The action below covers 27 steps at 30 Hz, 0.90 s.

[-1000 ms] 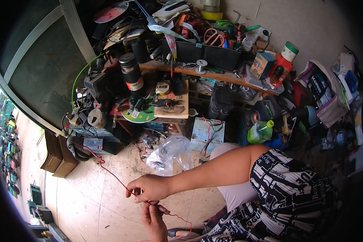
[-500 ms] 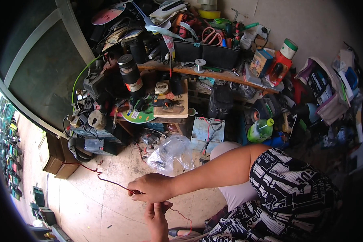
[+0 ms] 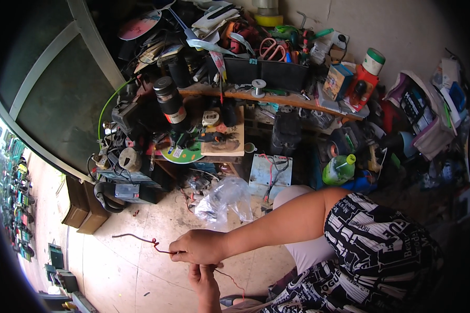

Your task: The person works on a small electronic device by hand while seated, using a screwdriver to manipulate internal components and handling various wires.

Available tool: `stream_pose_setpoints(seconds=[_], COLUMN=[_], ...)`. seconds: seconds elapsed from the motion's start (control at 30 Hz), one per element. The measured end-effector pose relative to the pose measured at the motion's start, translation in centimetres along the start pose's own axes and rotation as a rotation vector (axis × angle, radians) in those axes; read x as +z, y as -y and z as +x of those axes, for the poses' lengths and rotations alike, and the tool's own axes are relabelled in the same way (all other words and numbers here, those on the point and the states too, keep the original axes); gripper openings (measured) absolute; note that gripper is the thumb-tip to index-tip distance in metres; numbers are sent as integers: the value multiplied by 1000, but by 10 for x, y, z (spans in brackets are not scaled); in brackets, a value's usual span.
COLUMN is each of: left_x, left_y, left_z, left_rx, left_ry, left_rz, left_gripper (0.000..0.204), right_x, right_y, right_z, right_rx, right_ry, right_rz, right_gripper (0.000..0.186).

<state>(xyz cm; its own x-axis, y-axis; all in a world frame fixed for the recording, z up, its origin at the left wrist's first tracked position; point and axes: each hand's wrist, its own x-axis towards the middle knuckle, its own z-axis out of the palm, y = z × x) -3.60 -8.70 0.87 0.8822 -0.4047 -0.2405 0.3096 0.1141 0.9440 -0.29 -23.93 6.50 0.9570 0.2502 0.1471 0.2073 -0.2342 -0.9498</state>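
My right hand (image 3: 199, 246) reaches across from the right with its fingers closed on a thin dark red wire (image 3: 133, 236). The wire's loose end sticks out to the left, and a small twisted loop sits partway along it. Just below, my left hand (image 3: 204, 284) is pinched shut, its fingertips close under my right hand. A thinner red strand (image 3: 235, 280) trails from beside the left fingertips down to the right. My fingers hide where the wire and the strand run between the hands.
A crumpled clear plastic bag (image 3: 224, 201) lies on the floor (image 3: 115, 266) ahead. Behind it are a metal plate (image 3: 269, 175) with cables, a black battery (image 3: 133, 192) and a cluttered bench (image 3: 297, 99). A green bottle (image 3: 339, 169) stands at right; cardboard boxes (image 3: 81, 208) stand at left.
The wire's loose end has drawn in to the right, and its twisted loop is now closer to my right hand. Both hands have shifted only slightly; the view has moved a little.
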Motion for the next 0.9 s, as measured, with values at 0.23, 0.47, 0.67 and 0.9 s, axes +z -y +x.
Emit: stream_pose_setpoints(seconds=[0.23,0.47,0.67,0.9], left_x=[-2,1,-1,3], left_y=[2,5,6,15], left_z=[1,4,6,10], left_rx=[51,8,21,12], left_ry=[0,2,-1,-7], left_rz=[-86,85,156,187], left_gripper=[26,33,31,29], right_x=[-3,-6,-10,-21], right_y=[-3,-7,-4,-22], right_z=[6,11,13,18], right_rx=[77,116,183,516], right_ry=[-85,-169,-185,-15], right_rz=[116,54,131,504], right_gripper=[28,36,46,52])
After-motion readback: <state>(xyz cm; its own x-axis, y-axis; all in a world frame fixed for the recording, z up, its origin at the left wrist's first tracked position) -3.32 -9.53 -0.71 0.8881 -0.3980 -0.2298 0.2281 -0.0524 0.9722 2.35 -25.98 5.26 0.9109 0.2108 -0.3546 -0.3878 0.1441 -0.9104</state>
